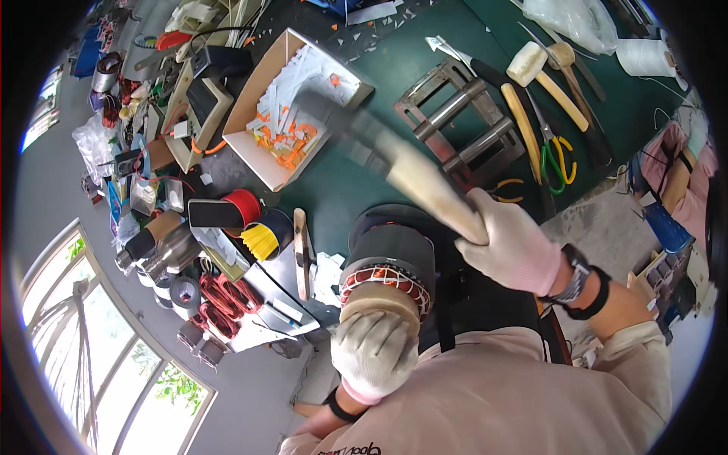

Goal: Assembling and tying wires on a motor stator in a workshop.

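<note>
My right hand [516, 244], in a white glove, is closed round the light wooden handle of a hammer [436, 189]. The hammer's dark head is smeared by motion above the bench. Close to my body is a dark cylindrical motor stator [390, 252], its reddish winding end laced with white cord. Against that laced end sits a tan round block [381, 298]. My gloved left hand [374, 351] is closed over the near end of this block, its fingers bent and their tips partly hidden.
On the green bench [349, 186] stands a cardboard box [265, 163] of white and orange scraps. A metal frame [459, 117], a mallet [546, 80] and scissors [557, 155] lie at right. Left are a cup of yellow strips [262, 239] and red wire coils [227, 303]. Another person [675, 167] is at far right.
</note>
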Motion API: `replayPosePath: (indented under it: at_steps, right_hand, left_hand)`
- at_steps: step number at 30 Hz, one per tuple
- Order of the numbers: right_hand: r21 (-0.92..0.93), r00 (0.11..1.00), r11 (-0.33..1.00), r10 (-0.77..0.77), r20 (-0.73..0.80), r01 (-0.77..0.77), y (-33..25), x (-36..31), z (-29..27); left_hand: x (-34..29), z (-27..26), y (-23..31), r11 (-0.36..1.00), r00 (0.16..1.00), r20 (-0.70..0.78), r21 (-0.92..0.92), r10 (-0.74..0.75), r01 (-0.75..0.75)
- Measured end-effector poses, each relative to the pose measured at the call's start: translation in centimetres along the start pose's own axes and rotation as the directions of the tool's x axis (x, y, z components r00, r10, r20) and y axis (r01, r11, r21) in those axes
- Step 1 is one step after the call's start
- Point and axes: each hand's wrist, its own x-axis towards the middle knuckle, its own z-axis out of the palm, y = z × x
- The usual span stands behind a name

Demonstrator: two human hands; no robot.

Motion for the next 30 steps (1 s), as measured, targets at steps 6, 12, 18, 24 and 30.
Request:
replayPosePath:
  at_steps: [6, 12, 18, 24, 30]
  right_hand:
    - [-0.247, 0.829, 0.969, 0.120, 0.546, 0.022, 1.5, -0.4, 0.7]
    - [-0.099, 0.885, 0.992, 0.119, 0.450, -0.084, 2.3, -3.2, 4.1]
    - [0.056, 0.984, 0.986, 0.148, 0.103, -0.154, 1.2, -2.1, 0.6]
    - [-0.274, 0.911, 0.961, 0.142, 0.387, -0.033, 2.3, -3.5, 1.2]
    - [-0.137, 0.960, 0.986, 0.131, 0.246, -0.099, 1.2, -7.5, 5.0]
  left_hand:
    - [0.0, 0.0, -1.5, 0.994, 0.994, 0.051, -0.066, 0.093, -0.089]
    - [1.4, -0.5, -3.5, 0.882, 0.845, 0.255, -0.190, 0.469, -0.432]
    - [1.1, -0.4, -0.6, 0.991, 0.993, 0.093, -0.121, 0.070, -0.058]
    - [2.0, -0.8, -1.7, 0.965, 0.964, 0.099, -0.121, 0.246, -0.234]
    - [2.3, -1.2, -2.4, 0.886, 0.889, 0.101, -0.186, 0.447, -0.425]
